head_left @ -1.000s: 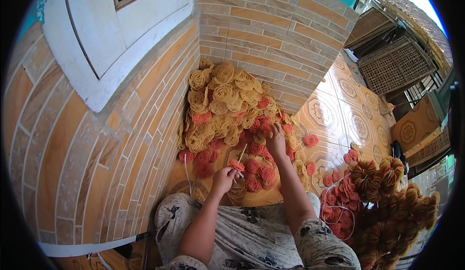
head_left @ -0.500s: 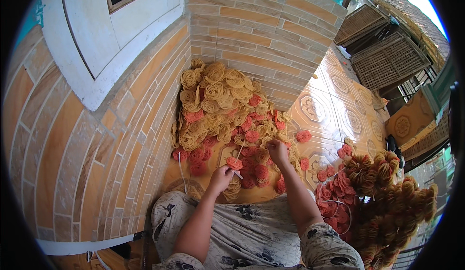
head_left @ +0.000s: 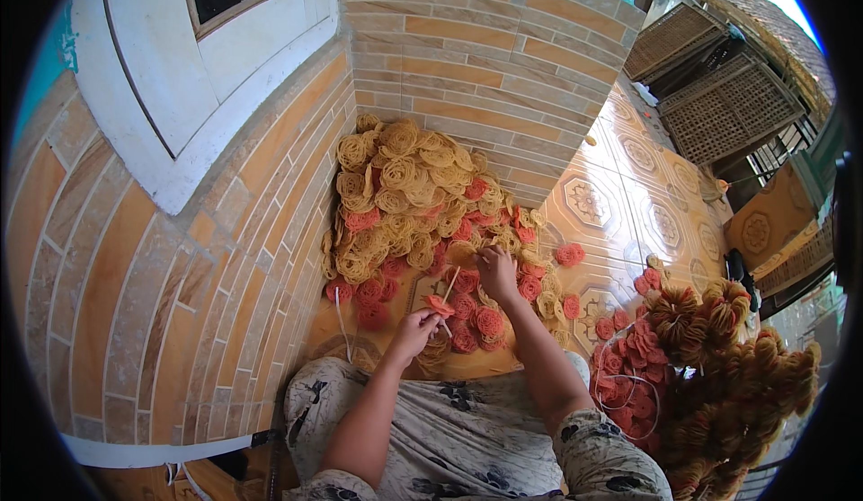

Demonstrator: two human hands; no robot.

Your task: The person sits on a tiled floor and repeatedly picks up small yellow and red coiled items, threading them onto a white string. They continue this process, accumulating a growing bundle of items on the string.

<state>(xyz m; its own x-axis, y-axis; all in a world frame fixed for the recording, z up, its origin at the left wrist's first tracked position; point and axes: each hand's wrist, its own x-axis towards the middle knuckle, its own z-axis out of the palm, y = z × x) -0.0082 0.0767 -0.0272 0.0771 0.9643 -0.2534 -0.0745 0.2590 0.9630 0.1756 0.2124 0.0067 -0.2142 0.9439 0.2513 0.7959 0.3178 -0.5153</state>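
Note:
My left hand (head_left: 415, 335) is closed, pinching a red coiled cracker (head_left: 439, 305) of lacy, noodle-like strands, and a thin pale stick (head_left: 452, 281) that slants up from it. A short white end shows below the fingers. Just right of the stick's upper end, my right hand (head_left: 497, 274) is closed at the fingertips on the edge of a yellow coiled cracker (head_left: 461, 252). Beyond both hands a heap of yellow coiled crackers (head_left: 400, 173) mixed with red ones fills the wall corner. Several red crackers (head_left: 488, 321) lie on the floor beneath my hands.
Brick-patterned walls (head_left: 270, 168) enclose the corner behind and left. On the right stand thick bundles of strung crackers (head_left: 728, 393), beside a red pile (head_left: 629, 366) with a white cord (head_left: 656, 402) over it. Woven racks (head_left: 728, 110) stand farther off on the tiled floor (head_left: 589, 200).
My right hand has moved left and slightly away from me, bringing a yellow cracker toward the stick. The red cracker in my left hand has tilted; that hand stays nearly in place.

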